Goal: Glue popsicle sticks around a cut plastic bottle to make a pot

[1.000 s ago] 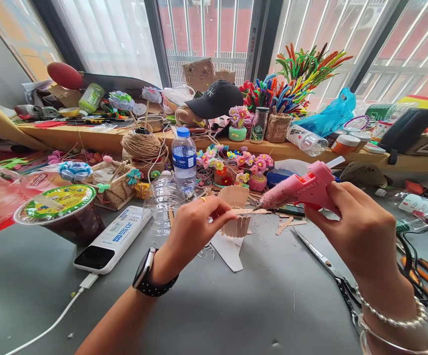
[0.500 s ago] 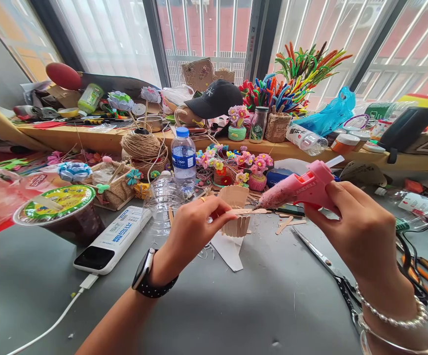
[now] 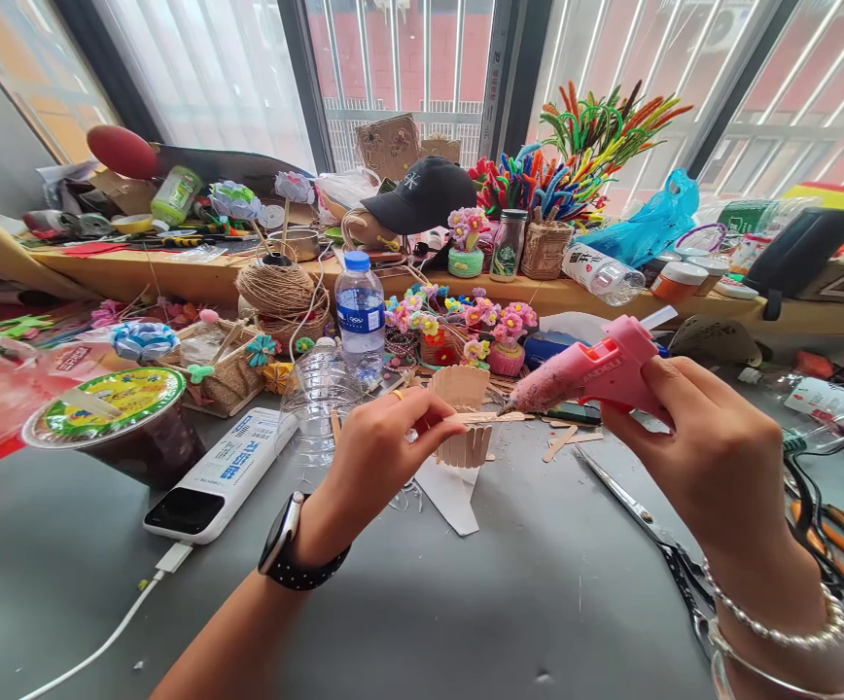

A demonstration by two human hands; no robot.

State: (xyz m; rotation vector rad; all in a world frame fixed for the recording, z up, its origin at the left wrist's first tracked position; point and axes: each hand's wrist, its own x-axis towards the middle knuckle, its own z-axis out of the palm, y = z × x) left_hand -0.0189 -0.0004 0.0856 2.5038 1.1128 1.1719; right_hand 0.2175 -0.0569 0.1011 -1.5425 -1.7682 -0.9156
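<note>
The left hand [image 3: 385, 437], angled up from the near side, pinches a wooden stick [image 3: 495, 418] stretching left to right before a slatted wooden piece [image 3: 466, 450], while the right hand [image 3: 706, 437] wraps a pink glue gun [image 3: 604, 367] nosed left and downward at the stick, gray bench [image 3: 495, 612] spreading nearward and scissors [image 3: 637, 510] edging the right.

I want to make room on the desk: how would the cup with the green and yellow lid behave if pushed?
The cup would probably feel fairly heavy, since dark contents show through its side. It may tip if pushed near the top, as it narrows downward.
</note>
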